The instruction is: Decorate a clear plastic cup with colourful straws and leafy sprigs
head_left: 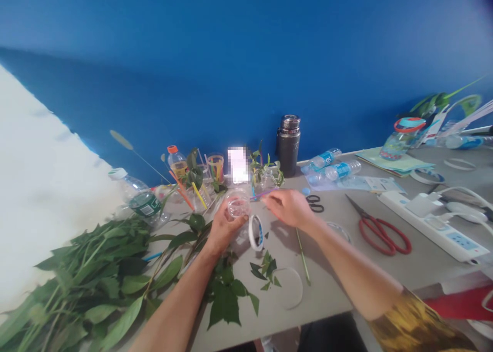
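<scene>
My left hand (223, 229) is closed around a clear plastic container (238, 197), whose round opening faces me. A white tape roll (251, 234) stands on its edge against that hand's fingertips; whether it is attached to the container I cannot tell. To the right, my right hand (288, 206) pinches a thin purple straw (262, 193) that reaches toward the container's side. Cut leaf pieces (265, 267) and a larger green leaf (225, 300) lie on the table below my hands. A green stem (303, 257) lies below my right wrist.
Leafy branches (96, 265) cover the left side. Bottles, cups and a dark thermos (288, 147) line the blue wall. On the right are red-handled scissors (379, 231), black-handled scissors (316, 203), small water bottles (342, 170) and a white power strip (435, 226) with cables.
</scene>
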Motion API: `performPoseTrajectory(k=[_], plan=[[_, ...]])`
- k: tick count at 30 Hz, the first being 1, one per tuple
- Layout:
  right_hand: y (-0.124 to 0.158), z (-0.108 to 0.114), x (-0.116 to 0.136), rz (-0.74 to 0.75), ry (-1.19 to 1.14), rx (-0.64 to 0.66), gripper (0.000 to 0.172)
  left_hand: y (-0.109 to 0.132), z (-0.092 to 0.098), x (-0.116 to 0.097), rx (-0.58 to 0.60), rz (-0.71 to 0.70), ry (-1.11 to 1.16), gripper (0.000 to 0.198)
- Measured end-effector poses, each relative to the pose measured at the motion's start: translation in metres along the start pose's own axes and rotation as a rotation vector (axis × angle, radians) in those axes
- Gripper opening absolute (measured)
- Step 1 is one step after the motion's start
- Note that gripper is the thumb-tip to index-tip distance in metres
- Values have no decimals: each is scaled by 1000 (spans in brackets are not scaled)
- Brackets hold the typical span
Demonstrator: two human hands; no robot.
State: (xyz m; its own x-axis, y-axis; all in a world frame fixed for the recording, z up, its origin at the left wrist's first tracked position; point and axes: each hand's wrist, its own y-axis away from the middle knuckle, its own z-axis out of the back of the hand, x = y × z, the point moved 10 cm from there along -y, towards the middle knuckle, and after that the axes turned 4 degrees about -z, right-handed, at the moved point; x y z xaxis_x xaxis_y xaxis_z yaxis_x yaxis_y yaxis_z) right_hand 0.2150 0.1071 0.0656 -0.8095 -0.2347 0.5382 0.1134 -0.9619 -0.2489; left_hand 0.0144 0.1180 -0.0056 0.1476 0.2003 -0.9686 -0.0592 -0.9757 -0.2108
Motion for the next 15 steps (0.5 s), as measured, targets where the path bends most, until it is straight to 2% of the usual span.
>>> performPoseTrajectory(k=[2, 4, 7, 8, 11, 15], plan=[[-10, 18, -31, -137, 153, -1, 32, 0, 0, 3, 1, 19, 12, 65], [-18, 30, -66, -264, 332, 51, 27, 0, 1, 2, -11, 18, -6, 64], [-20, 39, -114, -409, 536, 158, 26, 0, 1, -4, -32, -3, -53, 60], [-19, 38, -124, -409, 566, 202, 28, 0, 1, -6, -38, -10, -65, 60], [-14, 30, -139, -385, 587, 285, 27, 0, 0, -11, -31, -28, -84, 61], [-7, 17, -140, -309, 589, 343, 23, 0, -3, -12, -11, -47, -62, 62]])
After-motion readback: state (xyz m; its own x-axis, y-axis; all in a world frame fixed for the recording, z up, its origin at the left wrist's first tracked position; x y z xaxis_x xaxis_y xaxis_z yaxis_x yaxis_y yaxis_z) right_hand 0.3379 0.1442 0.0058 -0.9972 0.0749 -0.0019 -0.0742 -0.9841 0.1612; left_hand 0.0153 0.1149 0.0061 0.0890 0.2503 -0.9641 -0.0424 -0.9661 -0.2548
